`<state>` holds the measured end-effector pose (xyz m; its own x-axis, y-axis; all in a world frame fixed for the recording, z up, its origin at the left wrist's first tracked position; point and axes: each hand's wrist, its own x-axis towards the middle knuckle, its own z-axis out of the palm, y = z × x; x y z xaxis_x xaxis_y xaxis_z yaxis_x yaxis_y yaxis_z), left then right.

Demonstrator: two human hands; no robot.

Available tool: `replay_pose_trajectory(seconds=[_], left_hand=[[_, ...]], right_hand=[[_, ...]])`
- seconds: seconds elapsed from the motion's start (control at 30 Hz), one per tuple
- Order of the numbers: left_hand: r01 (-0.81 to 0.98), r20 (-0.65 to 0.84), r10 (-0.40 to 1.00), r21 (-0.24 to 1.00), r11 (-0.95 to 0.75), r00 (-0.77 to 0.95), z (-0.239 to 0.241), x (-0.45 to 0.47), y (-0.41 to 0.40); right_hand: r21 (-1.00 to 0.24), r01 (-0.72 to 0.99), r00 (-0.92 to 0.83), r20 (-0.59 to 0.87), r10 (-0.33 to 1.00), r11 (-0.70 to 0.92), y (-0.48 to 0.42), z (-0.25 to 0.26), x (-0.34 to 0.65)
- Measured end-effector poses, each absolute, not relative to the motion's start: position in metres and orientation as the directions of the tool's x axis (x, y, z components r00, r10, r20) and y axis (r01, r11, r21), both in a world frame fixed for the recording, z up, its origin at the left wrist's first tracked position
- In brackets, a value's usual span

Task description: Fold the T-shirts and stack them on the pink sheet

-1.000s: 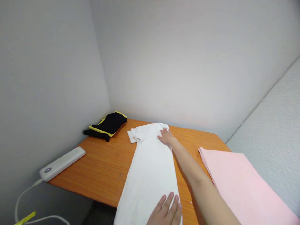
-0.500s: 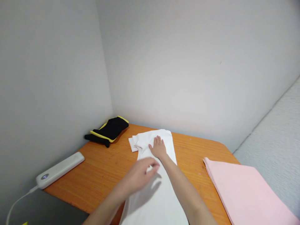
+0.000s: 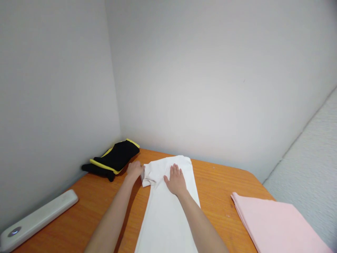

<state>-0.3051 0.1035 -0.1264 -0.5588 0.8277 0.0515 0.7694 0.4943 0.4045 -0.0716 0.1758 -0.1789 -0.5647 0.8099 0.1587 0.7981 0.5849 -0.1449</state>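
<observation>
A white T-shirt [image 3: 168, 218] lies folded lengthwise into a long strip, running from the near edge of view towards the wall. Its short sleeve sticks out on the left near the far end, with creases where it joins the body. My left hand [image 3: 135, 170] is closed at the outer edge of that sleeve, its fingertips partly hidden. Flat on the upper part of the shirt rests my right hand [image 3: 176, 180], fingers stretched out and holding nothing.
Folded pink cloth [image 3: 279, 221] lies on the wooden table [image 3: 218, 189] at the right. Black cloth with yellow trim [image 3: 118, 154] sits in the far left corner by the wall. A long white device with a lit button [image 3: 39, 218] lies along the left wall.
My left hand has moved from above the middle of the shirt, forward and left to the sleeve edge. My right hand stays flat on the shirt. The view has shifted slightly.
</observation>
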Motion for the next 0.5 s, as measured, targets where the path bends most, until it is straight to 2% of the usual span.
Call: replay_pose_trajectory(seconds=[0.5], left_hand=[[0.662,0.075,0.811,0.624,0.415,-0.580,-0.155,-0.329,0.126]], right_hand=[[-0.169,0.792,-0.574,0.121,0.810,0.587,0.175,-0.175,-0.069]])
